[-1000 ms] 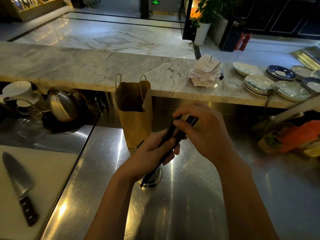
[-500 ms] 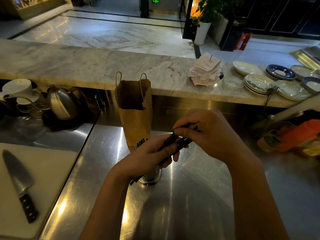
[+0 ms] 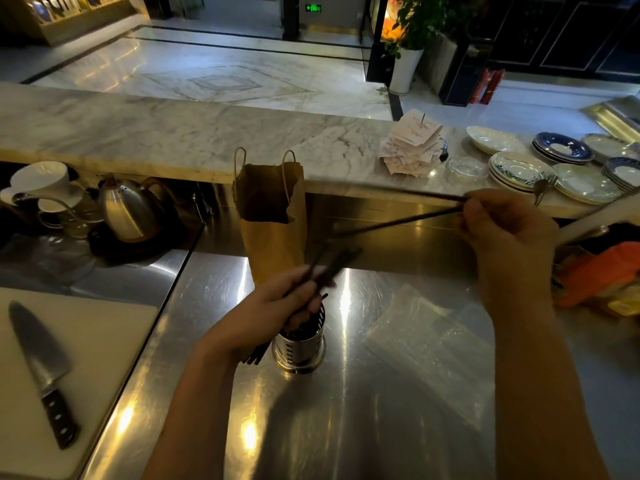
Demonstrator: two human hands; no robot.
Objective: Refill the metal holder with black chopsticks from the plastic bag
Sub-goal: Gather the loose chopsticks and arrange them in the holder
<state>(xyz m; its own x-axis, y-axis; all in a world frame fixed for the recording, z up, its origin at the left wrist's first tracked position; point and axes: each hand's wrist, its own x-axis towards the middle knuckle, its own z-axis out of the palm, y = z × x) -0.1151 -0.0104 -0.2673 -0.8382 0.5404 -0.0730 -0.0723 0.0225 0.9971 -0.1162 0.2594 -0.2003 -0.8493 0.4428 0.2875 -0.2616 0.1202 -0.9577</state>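
Note:
A perforated metal holder (image 3: pixel 300 346) stands on the steel counter, with dark chopsticks inside it. Just above and left of it, my left hand (image 3: pixel 277 310) grips a bundle of black chopsticks (image 3: pixel 332 263) that points up and to the right. My right hand (image 3: pixel 509 230), up at the right, pinches two black chopsticks (image 3: pixel 398 221) by one end; they splay out to the left. A clear plastic bag (image 3: pixel 429 344) lies flat on the counter to the right of the holder.
A brown paper bag (image 3: pixel 273 220) stands right behind the holder. A knife (image 3: pixel 41 372) lies on a white cutting board (image 3: pixel 104 327) at the left, with a kettle (image 3: pixel 128 209) and cups behind. Stacked plates (image 3: pixel 519 168) and paper slips (image 3: pixel 412 147) sit on the marble ledge. Orange packaging (image 3: pixel 595 275) is at the right.
My right hand has pulled two chopsticks out of the bundle and moved far to the right. My left hand has stayed over the holder with the rest of the bundle.

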